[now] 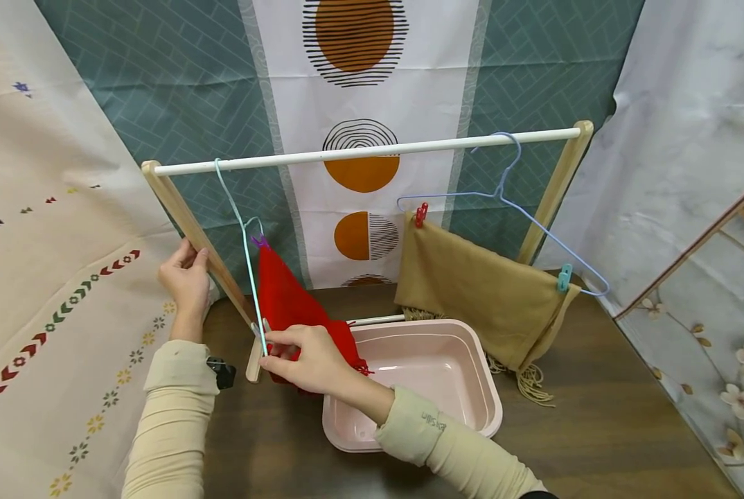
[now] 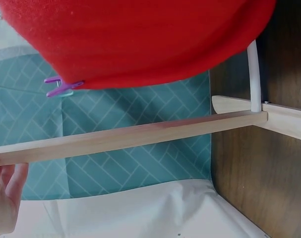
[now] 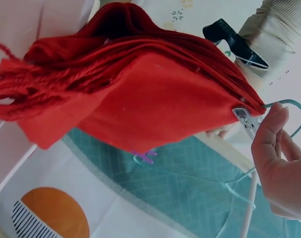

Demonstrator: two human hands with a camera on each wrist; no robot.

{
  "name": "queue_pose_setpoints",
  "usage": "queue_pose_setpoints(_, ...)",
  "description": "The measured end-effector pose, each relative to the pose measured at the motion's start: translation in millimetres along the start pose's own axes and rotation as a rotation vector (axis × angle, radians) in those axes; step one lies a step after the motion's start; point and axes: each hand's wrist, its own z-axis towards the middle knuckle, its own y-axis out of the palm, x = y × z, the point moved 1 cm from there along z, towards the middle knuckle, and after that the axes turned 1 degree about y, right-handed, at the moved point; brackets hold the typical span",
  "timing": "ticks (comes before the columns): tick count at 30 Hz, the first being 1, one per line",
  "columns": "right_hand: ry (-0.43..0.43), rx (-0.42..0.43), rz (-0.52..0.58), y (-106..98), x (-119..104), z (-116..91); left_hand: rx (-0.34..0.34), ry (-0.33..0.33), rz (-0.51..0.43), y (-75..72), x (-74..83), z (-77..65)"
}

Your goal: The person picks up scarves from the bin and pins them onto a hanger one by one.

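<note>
My left hand (image 1: 185, 276) holds the left wooden post of a clothes rack (image 1: 188, 222), its thumb and fingers at the post's edges. With thumb and fingers, my right hand (image 1: 312, 357) pinches the near end of a light teal hanger (image 1: 247, 249) hooked over the white rail. A folded red scarf (image 1: 297, 298) with fringe hangs from this hanger. One corner is held by a purple clothespin (image 1: 260, 241) at the far end; a grey clip (image 3: 245, 121) grips the cloth beside my right fingers. The scarf's lower end overlaps the pink basin.
A tan fringed scarf (image 1: 472, 284) hangs from a blue hanger (image 1: 503, 197) on the rail's right, held by a red clothespin (image 1: 420, 215) and a teal clothespin (image 1: 564, 277). The pink basin (image 1: 490, 409) stands on the dark wooden table (image 1: 596, 416). Patterned cloths surround it.
</note>
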Motion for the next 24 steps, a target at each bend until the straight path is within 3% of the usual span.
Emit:
queue_pose_setpoints(7, 0.009, -0.012, 0.026, -17.2, 5.3, -10.9, -0.034, 0.032, 0.022, -0.9, 8.3, -7.0)
queue_pose_setpoints(13, 0.074, -0.039, 0.028, -41.1, 20.1, -26.8, -0.105, 0.072, 0.204, -10.6, -6.9, -15.0)
queue_pose_setpoints(17, 0.099, -0.033, 0.04, -63.9, 32.8, -37.2, -0.129, 0.081, 0.29, -19.1, -8.9, -32.6)
queue_pose_setpoints(24, 0.12, 0.065, -0.005, -107.7, 50.6, -58.4, -0.213, 0.216, 0.332, -40.6, -16.0, -72.4)
